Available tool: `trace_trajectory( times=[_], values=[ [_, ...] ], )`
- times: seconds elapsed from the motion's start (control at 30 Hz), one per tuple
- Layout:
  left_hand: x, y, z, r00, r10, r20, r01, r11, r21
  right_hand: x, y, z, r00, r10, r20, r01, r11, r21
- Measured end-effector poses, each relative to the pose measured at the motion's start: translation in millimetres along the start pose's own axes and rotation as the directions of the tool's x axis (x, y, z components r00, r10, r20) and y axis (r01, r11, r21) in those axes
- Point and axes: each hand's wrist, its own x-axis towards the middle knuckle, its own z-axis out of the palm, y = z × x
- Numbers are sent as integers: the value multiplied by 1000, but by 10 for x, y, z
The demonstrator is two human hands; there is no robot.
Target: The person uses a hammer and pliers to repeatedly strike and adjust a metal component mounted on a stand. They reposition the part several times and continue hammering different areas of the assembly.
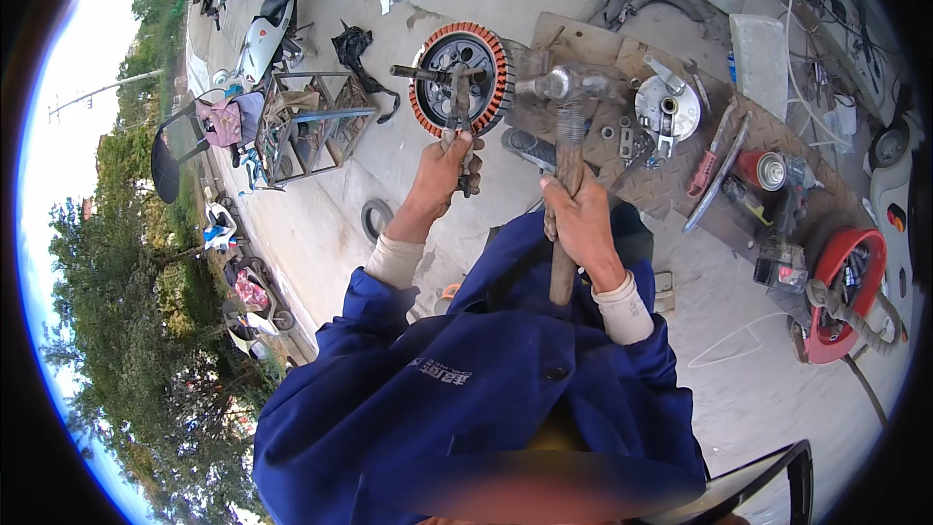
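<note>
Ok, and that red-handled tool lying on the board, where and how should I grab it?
Probably by the handle of the red-handled tool: it is the thicker end and points toward you. Come from above and the left, since a long metal bar lies close along its right. Your right hand is around the hammer, so free it first.

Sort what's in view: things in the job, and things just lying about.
In the job:
hammer, in the right hand
pliers-like tool, in the left hand
wheel hub, orange-rimmed, at that tool's tip

Lying about:
black tyre
black plastic bag
red-handled tool
red can
red basin
</note>
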Motion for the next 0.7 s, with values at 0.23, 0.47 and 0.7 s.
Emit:
trace_trajectory(
  times=[0.23,0.47,0.7],
  values=[
    [-6,13,50,999,-35,-7,35,999,-40,133,20,2,998,56,9,-56,998,-19],
    [4,9,34,999,-36,-17,36,999,-31,250,-65,178,1000,28,3,-28,999,-19],
    [2,21,20,999,-44,4,44,998,-50,319,-80,249,1000,23,-2,-23,999,-23]
  ],
)
